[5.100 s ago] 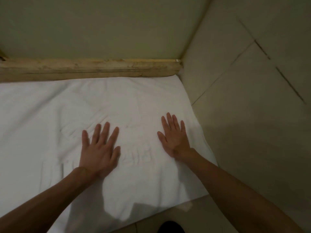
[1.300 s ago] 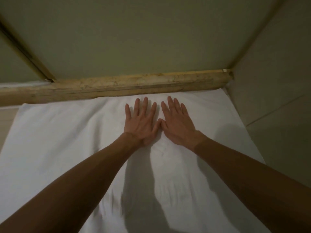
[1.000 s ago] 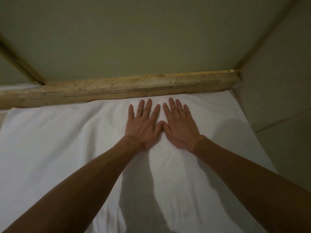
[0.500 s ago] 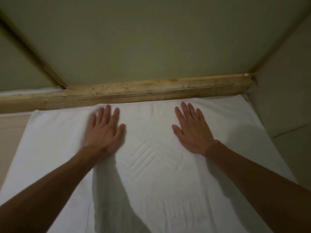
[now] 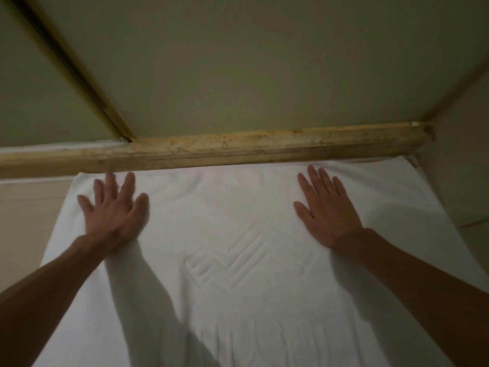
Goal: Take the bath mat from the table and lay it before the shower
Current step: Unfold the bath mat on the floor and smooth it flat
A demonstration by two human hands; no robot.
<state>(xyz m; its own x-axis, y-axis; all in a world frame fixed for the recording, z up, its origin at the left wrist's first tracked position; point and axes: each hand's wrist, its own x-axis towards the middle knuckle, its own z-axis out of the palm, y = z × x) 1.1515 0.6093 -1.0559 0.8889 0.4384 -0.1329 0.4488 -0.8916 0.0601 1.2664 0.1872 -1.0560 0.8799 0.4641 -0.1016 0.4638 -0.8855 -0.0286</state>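
Observation:
The white bath mat [image 5: 238, 213] lies spread flat on the floor, its far edge against the stone shower threshold [image 5: 238, 148]. An embossed line pattern shows in its middle. My left hand [image 5: 112, 210] presses flat on the mat near its far left corner, fingers straight and spread, fingertips close to the threshold. My right hand [image 5: 326, 210] presses flat on the mat towards its far right side, fingers straight. Both forearms reach in from the bottom of the view.
Beyond the threshold stands the shower's glass panel [image 5: 238, 62] with a brass frame strip [image 5: 79, 75] on the left. A tiled wall [image 5: 460, 160] rises right of the mat. Beige floor tile [image 5: 29, 221] shows left of the mat.
My hands, side by side at the mat's far middle a second ago, have slid apart along the far edge, the left towards the left corner, the right towards the right.

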